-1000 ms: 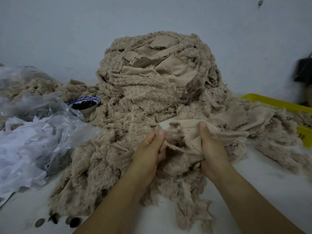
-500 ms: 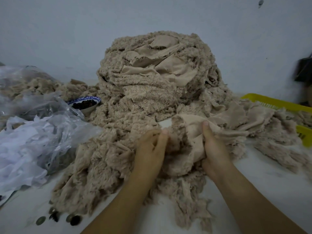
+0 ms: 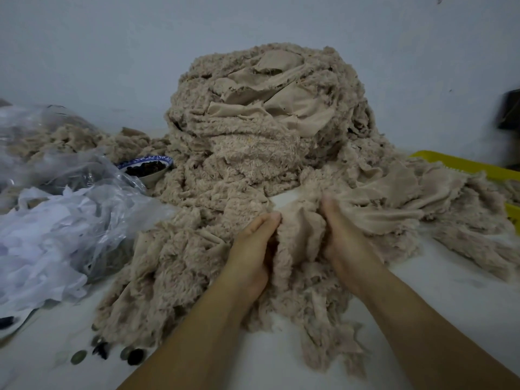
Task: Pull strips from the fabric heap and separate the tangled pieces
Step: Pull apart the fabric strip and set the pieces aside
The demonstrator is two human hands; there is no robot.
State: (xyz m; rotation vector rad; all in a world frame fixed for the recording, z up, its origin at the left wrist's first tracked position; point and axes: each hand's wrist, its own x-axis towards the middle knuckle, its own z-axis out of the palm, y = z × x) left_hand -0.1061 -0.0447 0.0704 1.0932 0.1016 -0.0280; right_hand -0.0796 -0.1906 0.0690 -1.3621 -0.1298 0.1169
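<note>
Beige strip [image 3: 298, 235] held in fingers [image 3: 267, 219] of left hand [image 3: 250, 254] and right hand [image 3: 343, 243]; bowl [image 3: 157, 175] holds dark bits [image 3: 146, 167].

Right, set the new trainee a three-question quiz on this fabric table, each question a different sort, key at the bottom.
1. True or false: the left hand and the right hand both grip the same fabric bunch in front of the heap.
2. Where is the blue-rimmed bowl? A) left of the heap, against its edge. B) on top of the heap. C) in the right hand.
3. Fill the gap: the tray at the right edge, partly under fabric, is coloured ____.

Key: 1 true. 2 A. 3 yellow.
</note>
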